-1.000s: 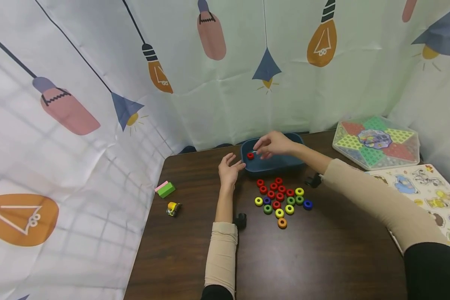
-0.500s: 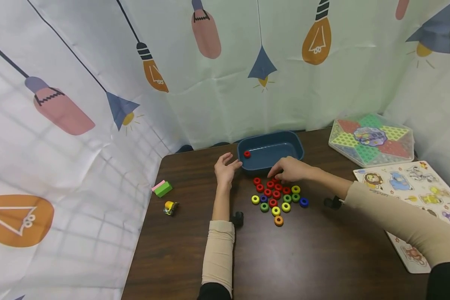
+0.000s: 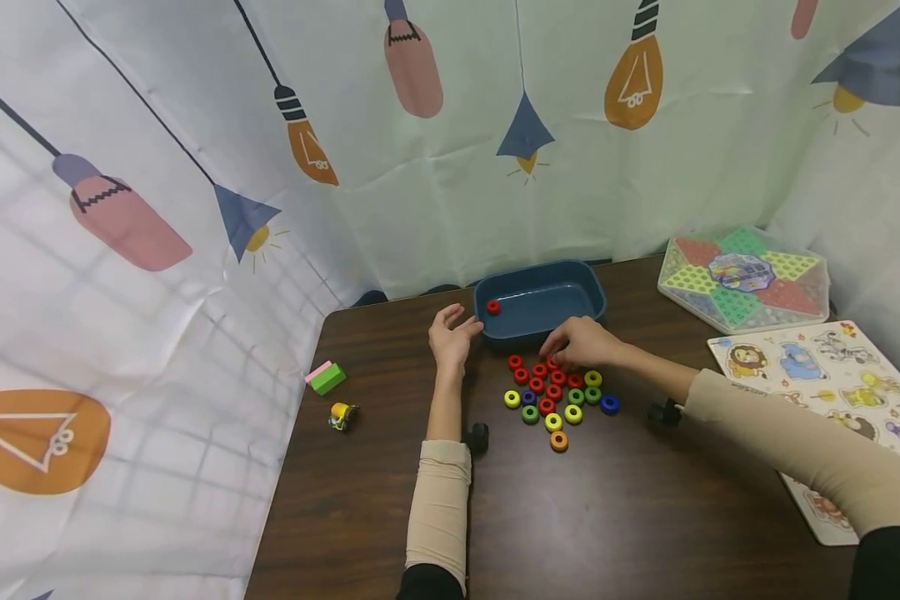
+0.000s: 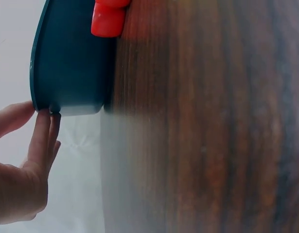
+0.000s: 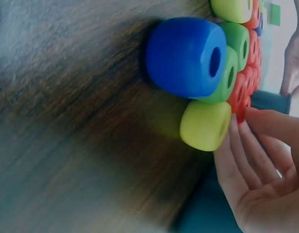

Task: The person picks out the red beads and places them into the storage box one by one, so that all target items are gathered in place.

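Note:
My left hand is at the left end of a dark blue tray, its fingertips touching the outside near the rim. The left wrist view shows the same fingers fairly straight against the tray. One red ring bead lies inside the tray at its left. In front of the tray, my right hand pinches a red ring bead between thumb and fingertips, at the back of a cluster of beads. Red, green, yellow and blue beads lie close together there; an orange bead is nearest me.
At left on the table are a green and pink block and a small yellow toy. A hexagonal game box and an animal picture board occupy the right side. A patterned curtain hangs behind.
My right hand has come from over the tray down to the bead cluster and now pinches a red bead. The left hand stays at the tray's end.

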Motion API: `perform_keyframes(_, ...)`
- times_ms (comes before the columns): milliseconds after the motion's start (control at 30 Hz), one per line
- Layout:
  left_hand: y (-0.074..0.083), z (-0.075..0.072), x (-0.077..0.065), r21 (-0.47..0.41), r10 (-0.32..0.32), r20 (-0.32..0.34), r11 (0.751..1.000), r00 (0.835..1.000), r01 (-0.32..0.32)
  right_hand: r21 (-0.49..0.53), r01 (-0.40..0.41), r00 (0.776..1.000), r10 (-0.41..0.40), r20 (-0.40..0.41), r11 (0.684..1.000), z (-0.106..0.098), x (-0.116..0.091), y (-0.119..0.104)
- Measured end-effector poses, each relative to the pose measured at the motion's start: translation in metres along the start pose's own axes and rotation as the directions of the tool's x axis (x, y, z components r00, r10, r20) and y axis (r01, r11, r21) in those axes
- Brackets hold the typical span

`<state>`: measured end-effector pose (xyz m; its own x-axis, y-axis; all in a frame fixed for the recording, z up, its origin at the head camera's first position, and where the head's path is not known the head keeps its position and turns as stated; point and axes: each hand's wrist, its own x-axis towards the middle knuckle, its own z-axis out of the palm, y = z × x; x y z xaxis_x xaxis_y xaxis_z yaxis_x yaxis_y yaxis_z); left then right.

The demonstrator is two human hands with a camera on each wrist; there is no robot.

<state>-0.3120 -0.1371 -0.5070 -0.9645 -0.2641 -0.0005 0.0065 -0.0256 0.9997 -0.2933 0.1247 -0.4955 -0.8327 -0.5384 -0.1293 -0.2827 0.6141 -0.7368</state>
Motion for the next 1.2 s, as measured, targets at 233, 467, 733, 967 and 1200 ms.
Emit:
perform_keyframes(233,0.003,0.001,-0.002,0.055,0.032,-0.011,0.998,0.999,-0.032,0.080,0.010,0.999,-0.013,0.035,0.997,-0.016,0.001,-0.029)
perform_keyframes(467,0.005,0.003,-0.002,0.067,0.056,-0.017,0.996,0.998,-0.054,0.173,0.000,0.997,-0.014,0.078,0.985,-0.054,0.028,-0.061)
perform_keyframes(733,0.001,0.001,-0.002,0.075,0.073,-0.008,0.994,0.997,-0.073,0.143,-0.027,0.999,0.022,0.032,0.989,-0.064,0.090,-0.061)
perform_keyframes(967,0.001,0.002,-0.004,0.089,0.078,-0.013,0.993,0.997,-0.076,0.144,-0.107,0.994,0.106,0.012,0.984,-0.047,0.132,-0.039)
perform_keyframes(1200,0.002,0.002,-0.003,0.076,0.083,-0.017,0.994,0.996,-0.082,0.186,-0.137,0.990,0.137,0.015,0.973,-0.033,0.144,-0.017)
